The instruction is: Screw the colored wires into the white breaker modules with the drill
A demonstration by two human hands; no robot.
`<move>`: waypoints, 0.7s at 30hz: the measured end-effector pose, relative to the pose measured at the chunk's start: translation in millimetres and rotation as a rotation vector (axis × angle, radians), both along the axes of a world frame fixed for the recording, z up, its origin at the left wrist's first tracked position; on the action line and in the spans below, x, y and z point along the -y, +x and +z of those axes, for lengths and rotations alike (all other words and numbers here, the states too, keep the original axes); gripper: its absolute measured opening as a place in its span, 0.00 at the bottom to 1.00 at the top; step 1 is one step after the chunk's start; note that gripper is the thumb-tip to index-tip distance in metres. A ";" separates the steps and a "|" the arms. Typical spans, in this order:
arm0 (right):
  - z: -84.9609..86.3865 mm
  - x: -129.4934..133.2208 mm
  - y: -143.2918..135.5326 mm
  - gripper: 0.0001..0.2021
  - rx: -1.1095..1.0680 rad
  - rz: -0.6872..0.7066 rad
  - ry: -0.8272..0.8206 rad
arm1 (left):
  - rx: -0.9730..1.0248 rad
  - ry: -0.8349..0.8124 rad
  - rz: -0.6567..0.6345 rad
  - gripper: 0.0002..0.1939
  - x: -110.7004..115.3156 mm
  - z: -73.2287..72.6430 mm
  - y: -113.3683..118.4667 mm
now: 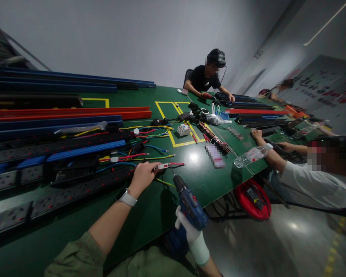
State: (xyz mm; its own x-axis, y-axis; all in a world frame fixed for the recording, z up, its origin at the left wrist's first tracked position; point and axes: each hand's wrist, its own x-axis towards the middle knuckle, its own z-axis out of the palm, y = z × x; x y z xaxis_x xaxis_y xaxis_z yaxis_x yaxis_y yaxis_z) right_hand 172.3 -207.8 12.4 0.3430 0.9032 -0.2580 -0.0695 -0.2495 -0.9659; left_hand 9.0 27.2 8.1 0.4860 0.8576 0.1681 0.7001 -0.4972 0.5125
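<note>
My bare left hand (144, 177), with a watch at the wrist, is closed on a small white breaker-like module (163, 166) with a red patch. A red wire (178, 164) sticks out of its right end. In a white glove, my right hand (188, 227) grips a blue cordless drill (192, 204). The drill points up and left, its bit tip at the module's right end; whether it touches cannot be made out. Black socket strips (83, 188) with loose coloured wires (158, 149) lie left of and beyond my left hand.
Blue rails and orange rails (103, 113) lie along the left of the green table (207, 186). Further off are white breakers (183, 130), copper strips (212, 135), a phone (215, 156) and a water bottle (252, 156). Co-workers sit opposite and at right; a red stool (256, 211) stands beside the table.
</note>
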 end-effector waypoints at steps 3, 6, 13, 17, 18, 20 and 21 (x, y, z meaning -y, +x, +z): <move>0.8 -0.5 -0.4 0.17 -0.006 -0.035 -0.032 | -0.001 0.012 -0.008 0.17 0.3 0.0 0.0; 3.6 -2.1 1.1 0.19 0.010 -0.021 -0.059 | 0.004 0.037 -0.011 0.18 0.7 -0.2 0.1; 3.3 -3.3 5.1 0.21 0.010 -0.009 -0.032 | 0.003 0.008 -0.001 0.17 0.7 -0.2 -0.1; -3.1 -1.7 5.5 0.16 0.013 0.032 -0.014 | 0.007 0.000 -0.007 0.17 0.5 -0.3 -0.4; -4.4 -1.0 5.3 0.16 0.009 0.045 -0.009 | 0.009 0.000 -0.005 0.17 0.4 -0.3 -0.4; -5.8 0.6 4.1 0.14 -0.010 0.035 -0.001 | 0.010 0.000 -0.001 0.17 0.4 -0.5 -0.2; -6.0 1.3 3.2 0.14 -0.021 0.011 0.000 | 0.009 0.000 0.001 0.17 0.4 -0.6 -0.1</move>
State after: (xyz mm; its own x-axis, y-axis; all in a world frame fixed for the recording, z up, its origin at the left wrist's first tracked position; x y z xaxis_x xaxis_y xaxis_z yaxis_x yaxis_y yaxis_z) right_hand 175.5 -209.1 6.4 0.3274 0.9070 -0.2648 -0.0874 -0.2500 -0.9643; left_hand 8.9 26.8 7.5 0.4838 0.8581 0.1722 0.6962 -0.4965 0.5185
